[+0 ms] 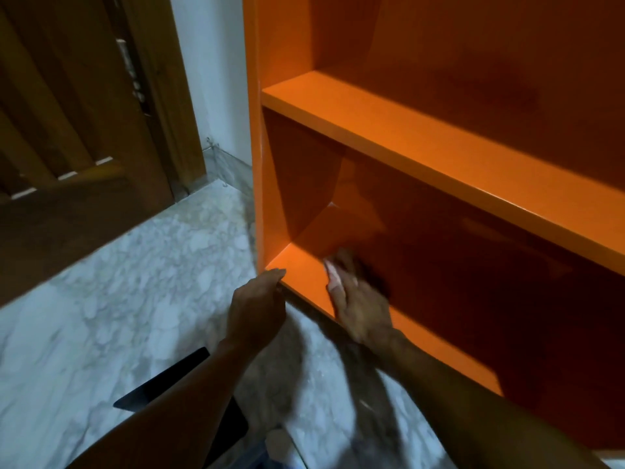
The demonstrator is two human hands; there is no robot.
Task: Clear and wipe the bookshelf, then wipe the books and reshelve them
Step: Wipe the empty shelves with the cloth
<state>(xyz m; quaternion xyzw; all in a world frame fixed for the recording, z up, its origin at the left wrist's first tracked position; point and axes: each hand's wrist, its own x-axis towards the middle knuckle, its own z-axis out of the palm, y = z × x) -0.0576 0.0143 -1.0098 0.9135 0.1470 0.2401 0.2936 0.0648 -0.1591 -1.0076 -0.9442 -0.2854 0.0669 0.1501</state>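
An orange bookshelf point(422, 143) fills the right half of the head view, and no books show on its shelves. My right hand point(360, 308) lies flat on the bottom shelf near the left corner, pressing a pale pink cloth point(333, 274) onto the board. The cloth shows only past my fingertips. My left hand point(258, 308) rests with its fingers on the front left edge of the bottom shelf and holds nothing. The picture is blurred around the right hand.
A brown wooden door point(77, 147) stands at the left beside a white wall. The floor point(118, 299) is pale marble. A dark flat object point(162, 380) lies on the floor under my left forearm.
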